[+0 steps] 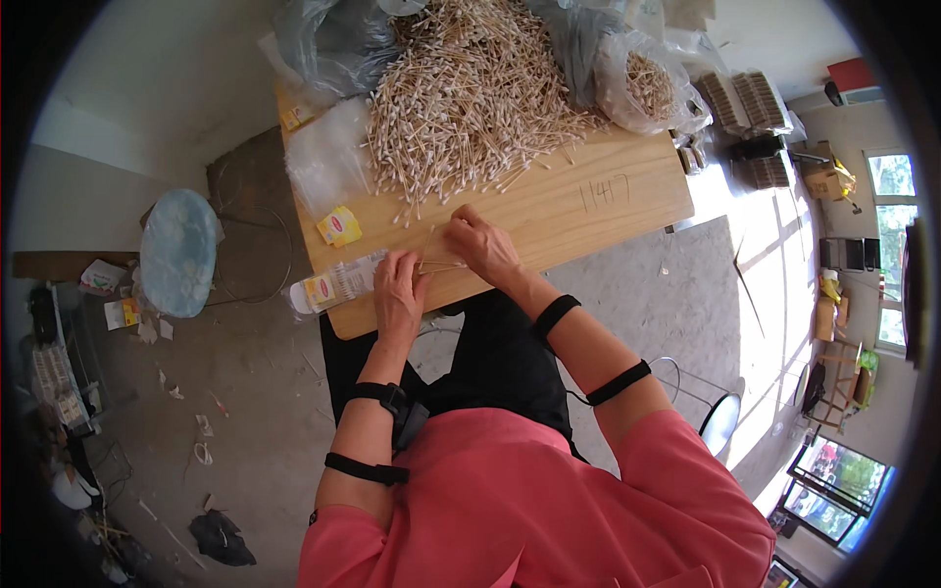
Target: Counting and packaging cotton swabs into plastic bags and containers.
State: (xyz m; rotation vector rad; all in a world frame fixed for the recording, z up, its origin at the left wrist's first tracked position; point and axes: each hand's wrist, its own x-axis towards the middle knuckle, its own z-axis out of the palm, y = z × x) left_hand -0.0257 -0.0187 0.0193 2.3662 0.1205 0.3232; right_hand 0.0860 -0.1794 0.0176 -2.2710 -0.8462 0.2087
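My hands at the near edge of the wooden table — a small bundle of cotton swabs between them.

My left hand and right hand sit close together, fingers pinched on the bundle's two ends. The big heap of swabs lies farther up the table; a filled clear packet with a yellow label rests just beside my left hand.

table: pale wooden table, pencil marks near its right end
heap: wooden cotton swabs piled across the far half
left edge: clear plastic packets, small yellow labels
far corners: plastic bags holding swabs
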